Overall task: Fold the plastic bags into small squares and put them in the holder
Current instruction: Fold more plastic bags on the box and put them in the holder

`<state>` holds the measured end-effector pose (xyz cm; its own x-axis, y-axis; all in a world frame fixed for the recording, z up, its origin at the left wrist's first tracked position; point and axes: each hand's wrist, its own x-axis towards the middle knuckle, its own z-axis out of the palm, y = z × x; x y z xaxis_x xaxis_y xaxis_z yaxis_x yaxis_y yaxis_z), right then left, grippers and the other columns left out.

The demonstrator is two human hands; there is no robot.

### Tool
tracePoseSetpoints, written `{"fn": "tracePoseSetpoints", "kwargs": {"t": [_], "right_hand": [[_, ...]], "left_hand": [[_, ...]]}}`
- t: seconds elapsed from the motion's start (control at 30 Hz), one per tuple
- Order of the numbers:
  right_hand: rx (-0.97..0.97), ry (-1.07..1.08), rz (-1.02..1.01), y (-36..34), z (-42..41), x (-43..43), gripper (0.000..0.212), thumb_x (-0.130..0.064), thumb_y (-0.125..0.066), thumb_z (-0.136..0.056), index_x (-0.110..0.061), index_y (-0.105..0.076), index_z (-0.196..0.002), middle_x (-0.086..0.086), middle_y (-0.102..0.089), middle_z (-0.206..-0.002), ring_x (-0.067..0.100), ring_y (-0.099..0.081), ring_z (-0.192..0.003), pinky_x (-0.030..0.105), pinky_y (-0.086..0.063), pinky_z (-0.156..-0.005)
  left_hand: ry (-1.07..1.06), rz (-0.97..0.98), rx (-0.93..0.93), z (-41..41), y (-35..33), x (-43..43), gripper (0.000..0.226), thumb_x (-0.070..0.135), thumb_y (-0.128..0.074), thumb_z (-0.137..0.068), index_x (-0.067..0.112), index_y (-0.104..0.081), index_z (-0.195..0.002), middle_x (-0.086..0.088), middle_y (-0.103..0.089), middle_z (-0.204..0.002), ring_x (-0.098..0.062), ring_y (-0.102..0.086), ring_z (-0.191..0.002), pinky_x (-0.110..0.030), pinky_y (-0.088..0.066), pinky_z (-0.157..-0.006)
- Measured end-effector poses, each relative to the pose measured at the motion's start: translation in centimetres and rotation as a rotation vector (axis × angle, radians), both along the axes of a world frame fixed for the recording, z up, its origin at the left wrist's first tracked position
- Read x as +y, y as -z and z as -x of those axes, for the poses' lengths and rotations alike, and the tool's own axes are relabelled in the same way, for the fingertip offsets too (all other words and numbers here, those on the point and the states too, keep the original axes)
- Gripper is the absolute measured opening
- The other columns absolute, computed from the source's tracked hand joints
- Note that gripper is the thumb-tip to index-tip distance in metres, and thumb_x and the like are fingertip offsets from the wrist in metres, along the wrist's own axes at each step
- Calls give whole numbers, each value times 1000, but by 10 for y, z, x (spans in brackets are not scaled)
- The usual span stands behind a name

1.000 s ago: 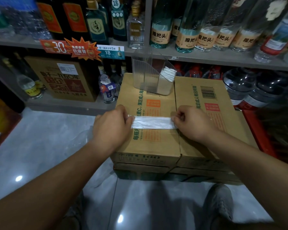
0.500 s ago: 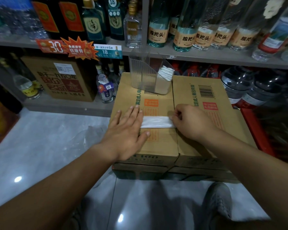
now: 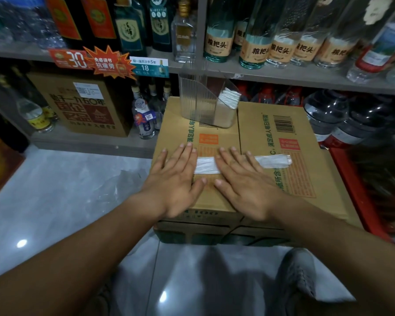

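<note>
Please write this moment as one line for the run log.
phase: flattening strip | left hand: flat on plastic bag strip | right hand: flat on strip | surface: cardboard box | holder: holds folded bags

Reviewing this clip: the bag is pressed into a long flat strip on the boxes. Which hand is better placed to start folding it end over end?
Probably the right hand: the plastic strip's free end sticks out just beyond its fingers, while the left hand covers the other end.

Cardboard boxes [image 3: 306, 124] — on top: clear holder [image 3: 203, 103] at rear; white bag strip [image 3: 271, 161] flat nearer.
</note>
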<state>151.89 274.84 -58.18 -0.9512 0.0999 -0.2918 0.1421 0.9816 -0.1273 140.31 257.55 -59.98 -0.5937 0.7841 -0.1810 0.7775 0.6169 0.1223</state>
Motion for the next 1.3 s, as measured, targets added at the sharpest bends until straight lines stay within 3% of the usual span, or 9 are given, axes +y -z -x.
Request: {"fn": "tracePoseSetpoints", "kwargs": {"t": [0.2, 0.4, 0.6, 0.73, 0.87, 1.0, 1.17, 1.3], "right_hand": [[75, 16, 2, 5, -14, 18, 83, -70, 5, -90, -27, 9, -161, -11, 11, -168, 8, 20, -152, 40, 13, -124], [142, -10, 60, -5, -24, 12, 85, -68, -1, -88, -23, -13, -160, -6, -11, -169, 10, 2, -155, 39, 7, -126], [221, -33, 10, -8, -35, 3, 73, -68, -9, -93, -31, -43, -146, -5, -20, -167, 16, -1, -155, 44, 4, -125], [357, -59, -10, -13, -34, -9, 58, -65, -38, -91, -27, -59, -129, 0, -44, -143, 21, -34, -133, 39, -28, -107], [328, -139, 86, -7, -31, -24, 48, -59, -57, -88, -26, -63, -123, -6, -51, -121, 17, -44, -114, 34, -41, -96], [352, -138, 102, -2, -27, -24, 41, -54, -62, -88, -26, -65, -117, -7, -54, -116, 18, -46, -110, 39, -43, -96], [471, -108, 153, -1, -25, -28, 37, -45, -68, -86, -20, -67, -113, -2, -55, -112, 20, -49, -108, 40, -50, -88], [597, -80, 211, -2, -23, -33, 23, -28, -75, -86, -17, -69, -106, -3, -56, -102, 19, -52, -100, 39, -52, -78]], "left_hand": [[25, -80, -46, 5, -2, -8, 88, 69, -7, -92, 17, 3, -163, -1, 8, -170, -13, 10, -155, -41, 7, -126], [71, -325, -87, -4, -10, -37, 80, 67, -45, -87, 27, -33, -154, 7, -41, -154, -13, -30, -140, -29, -24, -111], [184, -395, -65, -5, -1, -62, 69, 69, -69, -74, 30, -57, -130, 11, -53, -134, -12, -43, -127, -33, -35, -99], [149, -413, -62, -4, 1, -66, 60, 46, -90, -67, 30, -66, -119, 10, -56, -127, -12, -44, -123, -31, -31, -96], [112, -468, -79, -5, -4, -69, 45, 30, -92, -69, 31, -70, -109, 14, -58, -116, -12, -48, -112, -35, -38, -94], [112, -519, -135, -4, -6, -72, 29, 36, -83, -76, 35, -70, -102, 18, -57, -110, -5, -46, -105, -37, -43, -93], [80, -646, -285, -6, -10, -71, 17, 45, -64, -83, 32, -72, -91, 16, -60, -116, -7, -54, -116, -46, -49, -96], [17, -783, -487, -10, -22, -59, 9, 32, -69, -86, 23, -73, -89, 11, -66, -114, -9, -61, -117, -39, -52, -99]]}}
